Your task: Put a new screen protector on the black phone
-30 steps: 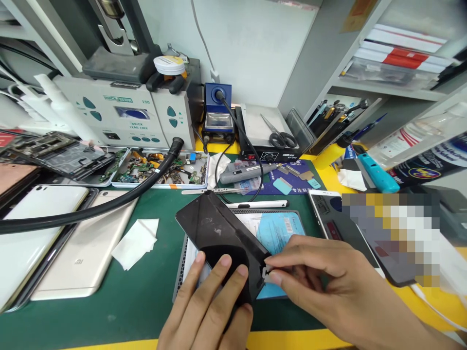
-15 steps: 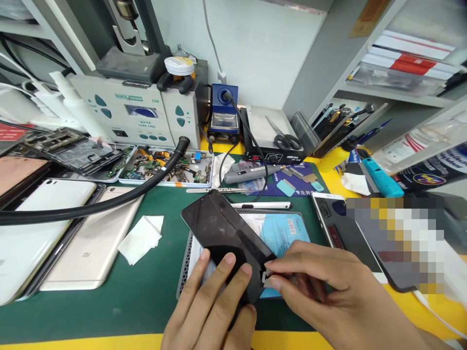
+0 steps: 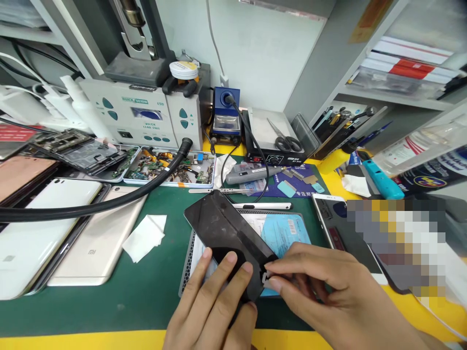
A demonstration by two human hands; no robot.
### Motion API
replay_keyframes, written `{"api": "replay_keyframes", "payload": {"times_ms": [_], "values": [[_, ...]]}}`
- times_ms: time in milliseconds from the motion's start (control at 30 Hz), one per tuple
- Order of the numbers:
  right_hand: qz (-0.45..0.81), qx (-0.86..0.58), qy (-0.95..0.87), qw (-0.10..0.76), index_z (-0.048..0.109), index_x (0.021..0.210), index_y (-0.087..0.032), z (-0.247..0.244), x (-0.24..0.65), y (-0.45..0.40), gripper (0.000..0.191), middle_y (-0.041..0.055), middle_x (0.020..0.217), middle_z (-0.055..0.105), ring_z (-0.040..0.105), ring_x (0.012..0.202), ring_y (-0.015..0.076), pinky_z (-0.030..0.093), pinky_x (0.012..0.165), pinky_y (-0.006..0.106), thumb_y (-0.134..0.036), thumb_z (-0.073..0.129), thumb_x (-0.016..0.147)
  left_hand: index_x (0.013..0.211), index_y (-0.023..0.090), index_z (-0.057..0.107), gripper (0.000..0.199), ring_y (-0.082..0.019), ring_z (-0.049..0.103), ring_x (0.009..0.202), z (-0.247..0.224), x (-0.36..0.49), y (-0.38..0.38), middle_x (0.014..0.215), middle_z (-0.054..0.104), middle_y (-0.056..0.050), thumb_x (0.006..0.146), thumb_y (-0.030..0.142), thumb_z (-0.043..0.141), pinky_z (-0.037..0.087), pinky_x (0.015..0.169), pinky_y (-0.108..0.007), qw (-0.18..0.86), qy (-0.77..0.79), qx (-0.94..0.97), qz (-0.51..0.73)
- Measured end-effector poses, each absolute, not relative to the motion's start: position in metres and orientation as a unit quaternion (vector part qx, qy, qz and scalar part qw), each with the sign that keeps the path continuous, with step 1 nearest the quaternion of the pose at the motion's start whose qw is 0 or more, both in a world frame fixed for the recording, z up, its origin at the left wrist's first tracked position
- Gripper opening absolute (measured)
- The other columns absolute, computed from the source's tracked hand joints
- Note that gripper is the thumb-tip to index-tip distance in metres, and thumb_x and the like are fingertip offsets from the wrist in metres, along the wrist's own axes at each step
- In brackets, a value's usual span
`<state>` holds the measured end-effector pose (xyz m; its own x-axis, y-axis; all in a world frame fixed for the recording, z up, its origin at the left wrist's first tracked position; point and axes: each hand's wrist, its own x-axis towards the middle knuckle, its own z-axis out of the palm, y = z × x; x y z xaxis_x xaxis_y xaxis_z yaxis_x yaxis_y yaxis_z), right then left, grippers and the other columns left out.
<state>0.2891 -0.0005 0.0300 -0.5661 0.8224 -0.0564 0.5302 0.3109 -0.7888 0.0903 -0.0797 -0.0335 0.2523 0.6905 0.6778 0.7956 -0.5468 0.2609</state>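
A black smartphone lies tilted, screen side up, over a pale-blue printed sheet and a dark-edged pad. My left hand grips its near end, several fingers across the glass and the thumb at the lower edge. At the phone's right edge, my right hand pinches a small light-grey frame that looks like a SIM card tray between thumb and forefinger. Part of this frame is hidden by the fingertips. I cannot tell how much of it sits inside the phone.
Other phones, a gold one and a white-framed one, flank the pad. A black hose crosses the left side. Behind stand a parts tray, a hot-air station, a white pen-like tool and scissors.
The view has shifted slightly, so the bench items at left appear a little farther right. Both hands keep the same grip on the phone and the small tray.
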Motion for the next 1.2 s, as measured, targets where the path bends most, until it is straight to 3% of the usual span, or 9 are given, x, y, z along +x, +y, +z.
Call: {"api": "replay_keyframes", "payload": {"times_ms": [233, 433, 500, 600, 733, 833, 933, 1067, 1200], "values": [[0.493, -0.44, -0.724, 0.198, 0.082, 0.091, -0.028, 0.039, 0.291, 0.004, 0.009, -0.001, 0.069, 0.066, 0.051, 0.056, 0.0101, 0.039, 0.048, 0.021, -0.033, 0.074, 0.09, 0.097, 0.015, 0.062, 0.028, -0.03, 0.052, 0.138, -0.035, 0.093, -0.08, 0.127, 0.07, -0.012, 0.078, -0.002, 0.051, 0.041, 0.117, -0.056, 0.047, -0.473, -0.78, -0.407], [0.603, -0.463, -0.605, 0.236, 0.081, 0.089, -0.023, 0.038, 0.294, 0.013, 0.021, -0.0008, 0.066, 0.063, 0.043, 0.05, 0.0072, 0.037, 0.043, 0.017, -0.043, 0.079, 0.085, 0.098, 0.019, 0.066, 0.031, -0.03, 0.052, 0.134, -0.03, 0.101, -0.087, 0.127, 0.067, -0.008, 0.081, -0.001, 0.048, 0.041, 0.114, -0.053, 0.02, -0.512, -0.74, -0.435], [0.613, -0.46, -0.599, 0.233, 0.081, 0.09, -0.021, 0.036, 0.294, 0.014, 0.027, -0.0021, 0.061, 0.058, 0.042, 0.049, 0.0067, 0.037, 0.043, 0.016, -0.047, 0.079, 0.085, 0.095, 0.02, 0.068, 0.028, -0.03, 0.053, 0.127, -0.024, 0.101, -0.088, 0.12, 0.066, -0.008, 0.081, 0.0, 0.054, 0.044, 0.109, -0.052, 0.023, -0.527, -0.717, -0.456], [0.611, -0.449, -0.605, 0.24, 0.08, 0.09, -0.019, 0.034, 0.294, 0.013, 0.032, -0.0037, 0.056, 0.052, 0.041, 0.047, 0.0061, 0.036, 0.042, 0.016, -0.05, 0.078, 0.085, 0.095, 0.019, 0.066, 0.021, -0.024, 0.057, 0.1, -0.009, 0.095, -0.083, 0.1, 0.063, -0.008, 0.082, 0.003, 0.063, 0.05, 0.091, -0.046, 0.021, -0.526, -0.696, -0.488], [0.609, -0.415, -0.621, 0.266, 0.08, 0.09, -0.018, 0.037, 0.294, 0.011, 0.029, -0.0055, 0.052, 0.048, 0.042, 0.045, 0.0054, 0.035, 0.043, 0.016, -0.047, 0.077, 0.087, 0.101, 0.02, 0.063, 0.011, -0.016, 0.058, 0.079, 0.019, 0.091, -0.067, 0.091, 0.06, -0.004, 0.09, 0.02, 0.062, 0.048, 0.068, -0.03, -0.146, -0.544, -0.709, -0.424], [0.604, -0.389, -0.634, 0.288, 0.08, 0.091, -0.019, 0.038, 0.295, 0.009, 0.028, -0.002, 0.064, 0.058, 0.045, 0.046, 0.0048, 0.035, 0.043, 0.016, -0.046, 0.075, 0.089, 0.091, 0.022, 0.067, 0.013, -0.012, 0.05, 0.064, 0.037, 0.095, -0.053, 0.082, 0.059, 0.0, 0.087, 0.033, 0.065, 0.038, 0.056, -0.026, -0.297, -0.575, -0.679, -0.345], [0.597, -0.37, -0.642, 0.306, 0.08, 0.092, -0.019, 0.038, 0.296, 0.008, 0.027, 0.0014, 0.079, 0.065, 0.048, 0.049, 0.0048, 0.039, 0.044, 0.017, -0.045, 0.075, 0.089, 0.078, 0.02, 0.069, 0.023, -0.011, 0.041, 0.06, 0.049, 0.102, -0.042, 0.076, 0.056, 0.001, 0.086, 0.041, 0.064, 0.031, 0.054, -0.026, -0.384, -0.575, -0.644, -0.326], [0.579, -0.344, -0.662, 0.329, 0.079, 0.091, -0.018, 0.039, 0.297, 0.006, 0.025, 0.0002, 0.078, 0.063, 0.05, 0.051, 0.0057, 0.04, 0.046, 0.017, -0.043, 0.074, 0.091, 0.071, 0.018, 0.068, 0.035, -0.012, 0.039, 0.062, 0.058, 0.103, -0.036, 0.069, 0.051, 0.002, 0.087, 0.048, 0.062, 0.029, 0.056, -0.027, -0.48, -0.546, -0.605, -0.325], [0.559, -0.338, -0.671, 0.351, 0.076, 0.09, -0.016, 0.041, 0.298, 0.005, 0.024, 0.0004, 0.075, 0.065, 0.049, 0.053, 0.0063, 0.04, 0.048, 0.017, -0.04, 0.072, 0.093, 0.074, 0.018, 0.07, 0.039, -0.013, 0.045, 0.065, 0.062, 0.09, -0.033, 0.068, 0.055, 0.0, 0.087, 0.054, 0.064, 0.035, 0.059, -0.026, -0.516, -0.526, -0.592, -0.327]]}}
